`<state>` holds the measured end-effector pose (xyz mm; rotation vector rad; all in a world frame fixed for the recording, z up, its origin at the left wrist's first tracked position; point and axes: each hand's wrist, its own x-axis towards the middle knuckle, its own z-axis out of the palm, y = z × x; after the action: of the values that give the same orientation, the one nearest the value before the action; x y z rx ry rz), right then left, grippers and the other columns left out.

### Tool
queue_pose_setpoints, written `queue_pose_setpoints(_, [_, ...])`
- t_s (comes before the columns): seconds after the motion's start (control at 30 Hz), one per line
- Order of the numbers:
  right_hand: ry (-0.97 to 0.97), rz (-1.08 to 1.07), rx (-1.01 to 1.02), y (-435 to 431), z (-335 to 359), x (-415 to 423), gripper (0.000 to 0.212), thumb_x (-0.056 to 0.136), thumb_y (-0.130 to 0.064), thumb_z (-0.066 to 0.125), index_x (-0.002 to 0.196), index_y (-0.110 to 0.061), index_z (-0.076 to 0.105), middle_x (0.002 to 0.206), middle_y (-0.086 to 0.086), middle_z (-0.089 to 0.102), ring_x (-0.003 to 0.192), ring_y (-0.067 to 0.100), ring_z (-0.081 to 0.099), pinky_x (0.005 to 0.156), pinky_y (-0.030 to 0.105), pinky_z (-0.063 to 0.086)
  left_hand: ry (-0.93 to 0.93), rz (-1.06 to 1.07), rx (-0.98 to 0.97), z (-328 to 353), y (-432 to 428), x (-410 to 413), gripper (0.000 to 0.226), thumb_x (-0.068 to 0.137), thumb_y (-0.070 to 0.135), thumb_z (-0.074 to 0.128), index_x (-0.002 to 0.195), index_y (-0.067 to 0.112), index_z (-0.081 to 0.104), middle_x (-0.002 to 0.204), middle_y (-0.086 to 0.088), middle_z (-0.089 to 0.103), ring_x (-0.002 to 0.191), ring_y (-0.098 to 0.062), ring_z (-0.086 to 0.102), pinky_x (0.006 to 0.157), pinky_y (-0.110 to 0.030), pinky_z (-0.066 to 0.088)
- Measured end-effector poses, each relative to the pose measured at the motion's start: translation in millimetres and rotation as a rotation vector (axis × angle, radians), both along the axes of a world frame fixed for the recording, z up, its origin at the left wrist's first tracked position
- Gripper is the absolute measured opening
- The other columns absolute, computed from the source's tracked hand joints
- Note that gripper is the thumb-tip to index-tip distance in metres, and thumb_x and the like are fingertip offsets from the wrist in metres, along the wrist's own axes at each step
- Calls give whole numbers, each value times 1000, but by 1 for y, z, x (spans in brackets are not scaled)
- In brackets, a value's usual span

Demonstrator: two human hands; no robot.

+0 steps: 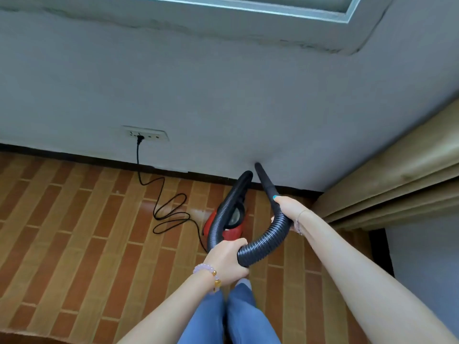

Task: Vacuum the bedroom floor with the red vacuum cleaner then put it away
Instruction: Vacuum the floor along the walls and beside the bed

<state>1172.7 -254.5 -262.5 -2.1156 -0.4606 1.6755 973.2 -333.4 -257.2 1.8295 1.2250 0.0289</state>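
I stood over the red vacuum cleaner point(235, 233) in the bedroom, both hands closed on its black ribbed hose point(267, 242). My left hand point(227, 263), a beaded bracelet point(208, 271) at the wrist, had its fingers wrapped around the hose at the bottom of its loop. My right hand point(285, 211), higher and farther forward, gripped the hose where it met the tapered black nozzle point(264, 181), one blue-painted fingertip lying along the nozzle's base. A thin chain point(298, 223) circled that wrist. The nozzle pointed up and away from my right hand, its tip in front of the grey wall point(248, 100). Between the two hands the hose sagged in a U, and from my left hand its other run climbed away over the machine. The vacuum cleaner itself sat on the brown brick-patterned floor point(74, 219) just beyond my left hand and to the left of my right, close to the dark skirting at the foot of the wall. Its black cord point(171, 211) lay in loose loops on the floor to the left of both hands, then rose up the wall to a plug point(140, 139) seated in a white socket strip point(151, 135). Beige curtains point(397, 175) hung to the right of my right hand, and a window frame point(352, 11) ran high above it. My legs in blue jeans point(223, 316) showed below my left hand.
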Motion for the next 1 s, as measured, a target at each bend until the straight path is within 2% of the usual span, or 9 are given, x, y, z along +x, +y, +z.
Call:
queue_pose_setpoints(0.2, [-76, 160, 25, 21, 17, -32, 35, 93, -29, 45, 120, -6, 49, 97, 15, 59, 80, 31, 60, 79, 43, 53, -92, 138, -83, 11, -5, -16, 23, 68, 14, 61, 66, 21, 39, 60, 8, 45, 51, -9, 38, 51, -23, 32])
queue_pose_setpoints(0.4, [-8, 113, -11, 54, 27, -70, 31, 94, -29, 50, 117, -10, 49, 85, 12, 58, 71, 24, 58, 63, 32, 52, -189, 328, -92, 14, 14, -43, 16, 68, 15, 63, 74, 12, 48, 65, 2, 52, 55, -9, 44, 51, -22, 36])
queue_pose_setpoints(0.5, [45, 66, -12, 74, 30, -102, 27, 92, -26, 53, 113, -10, 51, 99, 14, 60, 84, 26, 60, 75, 38, 54, -237, 450, -98, 18, 33, -69, 16, 70, 17, 66, 78, 11, 54, 66, 4, 55, 55, -4, 46, 51, -15, 36])
queue_pose_setpoints(0.63, [110, -52, 30, 104, 25, -160, 16, 86, -18, 57, 98, -8, 51, 90, 16, 57, 76, 27, 58, 75, 40, 53, -254, 524, -129, 16, 64, -116, 15, 73, 14, 66, 75, 16, 51, 65, 9, 53, 56, -4, 44, 52, -14, 36])
queue_pose_setpoints(0.7, [114, -103, 22, 119, 17, -190, 23, 83, -16, 58, 102, -7, 48, 92, 18, 56, 80, 30, 58, 81, 44, 52, -242, 520, -163, 10, 81, -144, 17, 72, 14, 65, 74, 16, 49, 64, 9, 51, 56, -6, 42, 54, -18, 36])
queue_pose_setpoints(0.77, [65, -110, 12, 135, 4, -223, 33, 80, -17, 58, 109, -5, 47, 95, 18, 55, 81, 29, 56, 76, 40, 51, -240, 509, -197, 4, 96, -171, 15, 71, 13, 64, 77, 12, 51, 64, 7, 51, 57, -8, 42, 55, -21, 36])
queue_pose_setpoints(0.87, [-48, -29, -8, 154, 3, -269, 70, 71, -24, 57, 134, -1, 38, 107, 13, 51, 94, 28, 53, 76, 31, 46, -258, 494, -266, 1, 114, -204, 13, 72, 9, 63, 79, 10, 52, 65, 6, 52, 56, -7, 42, 54, -18, 37])
queue_pose_setpoints(0.93, [-137, 28, -39, 161, 6, -296, 67, 82, -21, 53, 141, -1, 28, 124, 17, 51, 110, 33, 52, 81, 30, 43, -289, 508, -339, 2, 122, -222, 18, 74, 3, 64, 75, 14, 50, 63, 6, 51, 54, -5, 43, 52, -15, 38])
queue_pose_setpoints(1.0, [-206, 71, -72, 166, -2, -315, 67, 89, -22, 49, 146, -4, 19, 139, 18, 43, 123, 35, 46, 91, 31, 40, -302, 507, -398, -1, 131, -236, 22, 74, 1, 66, 74, 16, 50, 67, 3, 56, 60, -7, 49, 59, -15, 43])
